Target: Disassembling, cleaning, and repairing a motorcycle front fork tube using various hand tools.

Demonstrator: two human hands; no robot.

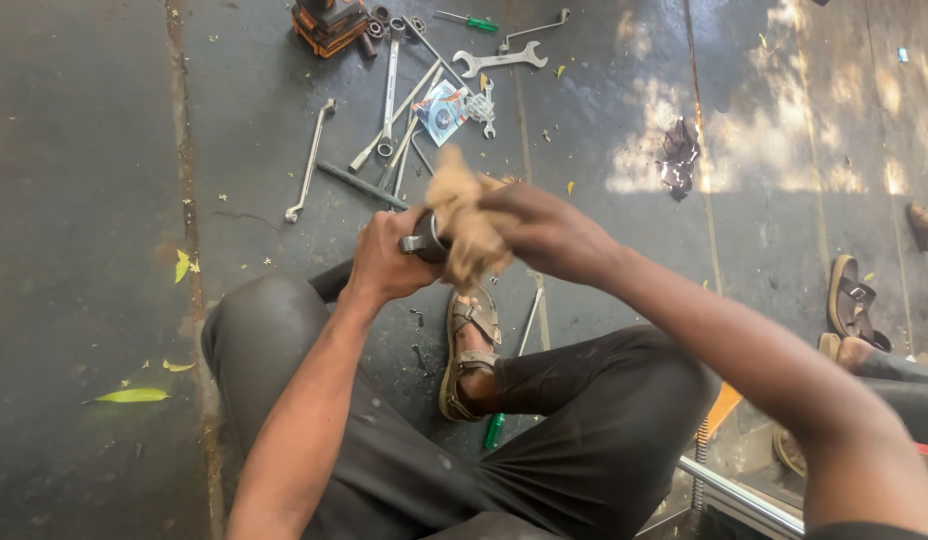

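Gripping a dark cylindrical metal part [424, 240] w/ my left hand [384, 262], fingers wrapped tight round it, held above my lap over the concrete floor [84, 200]. My right hand [544, 232] has fingers clamped on a crumpled tan rag [464, 225], pressed against the part's end.

Risk as I judge it: the part looks smooth, maybe oily, so it could slip and drop onto my sandalled foot [469, 350] right below. Loose rag folds could also snag on the metal clamp band.

Rag is soft, wrinkled cloth. Floor is rough, dark, stained. Long shiny steel wrenches [394, 90] lie scattered nr the far edge, beside a boxy orange tool [329, 25]. A green-handled screwdriver [496, 428] sits by my leg.
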